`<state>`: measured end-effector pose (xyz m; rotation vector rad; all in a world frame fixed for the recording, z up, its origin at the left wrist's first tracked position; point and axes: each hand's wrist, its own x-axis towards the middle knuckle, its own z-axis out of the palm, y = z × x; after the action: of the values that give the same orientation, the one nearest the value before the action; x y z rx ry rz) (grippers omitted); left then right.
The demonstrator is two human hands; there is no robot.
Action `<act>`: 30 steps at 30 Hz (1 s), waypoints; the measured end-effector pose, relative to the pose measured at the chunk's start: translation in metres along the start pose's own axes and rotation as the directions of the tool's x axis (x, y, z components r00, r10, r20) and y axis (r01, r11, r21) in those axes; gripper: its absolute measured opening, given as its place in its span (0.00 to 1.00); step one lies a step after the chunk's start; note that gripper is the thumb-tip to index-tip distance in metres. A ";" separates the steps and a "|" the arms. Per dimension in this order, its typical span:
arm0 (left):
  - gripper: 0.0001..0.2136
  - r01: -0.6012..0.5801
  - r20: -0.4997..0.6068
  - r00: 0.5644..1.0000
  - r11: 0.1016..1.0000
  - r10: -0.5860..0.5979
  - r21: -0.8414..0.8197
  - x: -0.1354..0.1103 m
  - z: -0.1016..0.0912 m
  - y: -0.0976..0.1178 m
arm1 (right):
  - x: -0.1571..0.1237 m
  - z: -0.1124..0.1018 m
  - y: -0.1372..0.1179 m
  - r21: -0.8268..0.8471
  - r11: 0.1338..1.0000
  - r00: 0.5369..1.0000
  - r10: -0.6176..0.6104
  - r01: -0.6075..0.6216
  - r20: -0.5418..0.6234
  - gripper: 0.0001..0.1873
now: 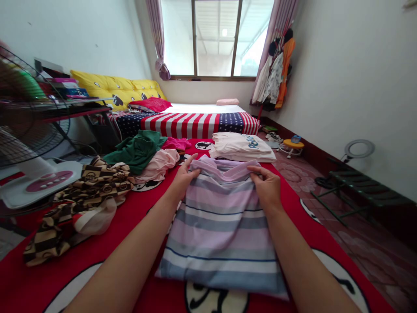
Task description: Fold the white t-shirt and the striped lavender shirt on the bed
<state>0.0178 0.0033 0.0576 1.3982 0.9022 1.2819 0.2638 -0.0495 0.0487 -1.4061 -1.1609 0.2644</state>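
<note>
A striped shirt in lilac, grey and white lies in front of me on the red cover, its sides folded in to a rough rectangle. At its far left corner, by the collar, my left hand pinches the cloth between thumb and fingers. My right hand grips the far right corner the same way. The lilac collar edge sags a little between the two hands. Just beyond the shirt is a stack of folded white shirts with blue lettering on top.
Crumpled clothes lie to the left: a green garment, a pale pink one and a brown checked one. A fan stands at the far left. On the right floor are a green folding stool and a ring light.
</note>
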 end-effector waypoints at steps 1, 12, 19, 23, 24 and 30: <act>0.34 0.010 0.014 1.000 1.000 -0.010 -0.024 0.008 0.002 0.005 | 0.010 0.003 0.000 0.036 0.999 1.000 0.005 -0.004 -0.012 0.17; 0.38 0.039 -0.064 0.998 0.942 -0.019 0.334 0.070 -0.002 -0.032 | 0.041 0.007 0.051 -0.219 0.973 0.991 -0.041 0.069 0.131 0.24; 0.25 -0.111 0.063 0.993 0.667 0.096 0.736 -0.006 -0.027 -0.007 | -0.045 -0.048 0.003 -0.174 0.914 0.851 -0.254 0.367 0.460 0.11; 0.13 -0.111 0.187 0.979 0.555 -0.083 0.824 -0.087 -0.050 0.015 | -0.106 -0.090 -0.022 -0.162 0.873 0.735 -0.273 0.460 0.621 0.10; 0.14 -0.094 0.194 0.970 0.515 -0.144 0.852 -0.106 -0.055 0.020 | -0.118 -0.099 -0.023 -0.182 0.847 0.714 -0.283 0.499 0.641 0.10; 0.08 -0.104 0.175 0.973 0.391 -0.152 0.914 -0.170 -0.064 0.023 | -0.147 -0.116 -0.008 -0.268 0.719 0.662 -0.342 0.642 0.667 0.09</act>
<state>-0.0752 -0.1531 0.0352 2.3278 1.5877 0.4548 0.2767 -0.2334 0.0149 -1.3777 -2.2230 -0.0315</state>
